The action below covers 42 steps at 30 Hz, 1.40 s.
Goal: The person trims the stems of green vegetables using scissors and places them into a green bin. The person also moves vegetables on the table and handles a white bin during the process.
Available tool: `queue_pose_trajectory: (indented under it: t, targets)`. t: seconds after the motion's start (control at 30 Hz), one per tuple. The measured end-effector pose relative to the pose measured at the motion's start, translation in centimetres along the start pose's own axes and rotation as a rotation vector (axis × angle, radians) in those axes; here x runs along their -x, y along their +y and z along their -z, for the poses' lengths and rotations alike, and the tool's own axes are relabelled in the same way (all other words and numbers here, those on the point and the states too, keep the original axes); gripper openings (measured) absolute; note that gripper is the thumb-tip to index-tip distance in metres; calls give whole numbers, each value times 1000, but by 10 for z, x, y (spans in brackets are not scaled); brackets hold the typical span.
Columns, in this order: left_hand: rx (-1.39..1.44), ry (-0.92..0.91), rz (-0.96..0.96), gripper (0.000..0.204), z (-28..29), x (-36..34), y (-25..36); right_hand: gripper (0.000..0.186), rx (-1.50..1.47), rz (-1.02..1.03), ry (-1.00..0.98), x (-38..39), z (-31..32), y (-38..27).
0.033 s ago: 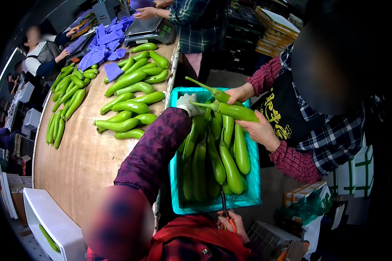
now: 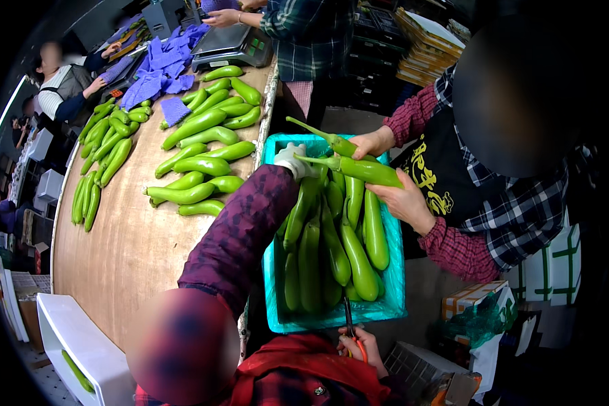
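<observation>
My left hand (image 2: 292, 161), in a white glove, is closed at the far left corner of a crate (image 2: 272, 284) lined with turquoise plastic. It appears to grip the top end of a long green eggplant (image 2: 299, 213); its fingers are partly hidden. Low at the crate's near side, my right hand (image 2: 362, 344) is closed around scissors (image 2: 348, 314) with orange handles, blades pointing at the crate. Several green eggplants (image 2: 358, 260) lie lengthwise inside. Across the crate, a co-worker's hands (image 2: 409, 203) hold two eggplants (image 2: 371, 172) over it, stems toward my glove.
On the left, a wooden table (image 2: 125, 271) carries several eggplants (image 2: 199, 127), purple foam nets (image 2: 162, 68) and a scale (image 2: 227, 51). Another person (image 2: 304, 47) stands at its far end. A white foam box (image 2: 74, 338) sits near left; cartons (image 2: 477, 301) stand at right.
</observation>
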<state>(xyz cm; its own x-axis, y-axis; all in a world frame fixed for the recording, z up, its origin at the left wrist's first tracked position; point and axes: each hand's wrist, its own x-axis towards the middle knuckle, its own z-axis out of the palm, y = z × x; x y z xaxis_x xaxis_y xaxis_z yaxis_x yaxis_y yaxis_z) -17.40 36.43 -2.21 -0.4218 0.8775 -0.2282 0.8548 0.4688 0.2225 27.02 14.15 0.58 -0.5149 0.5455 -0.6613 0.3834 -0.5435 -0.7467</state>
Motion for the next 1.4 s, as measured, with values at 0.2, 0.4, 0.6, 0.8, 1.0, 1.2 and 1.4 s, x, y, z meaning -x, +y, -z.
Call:
queue_pose_trajectory:
  t: [0.2, 0.4, 0.6, 0.8, 1.0, 1.2, 1.4]
  targets:
    - [82, -280, -231, 71, 32, 9, 4, 22, -37, 54, -7, -2, 3, 6]
    - [378, 29, -290, 52, 84, 89, -3, 23, -45, 115, -73, -9, 6, 2]
    - [712, 508, -268, 45, 147, 217, -42, 29, -54, 205, -166, -14, -16, -18]
    - [1470, 651, 11, 39, 96, 334, -103, 36, 26, 376, -299, -24, -52, -47]
    - [1780, 724, 190, 32, 26, 409, -89, 33, 126, 516, -249, -36, -73, -54]
    - [1944, 787, 327, 37, -22, 439, -83, 30, 186, 647, -170, -37, -78, -38]
    - [1885, 703, 397, 32, -34, 443, -66, 29, 313, 709, -61, -39, -76, -34]
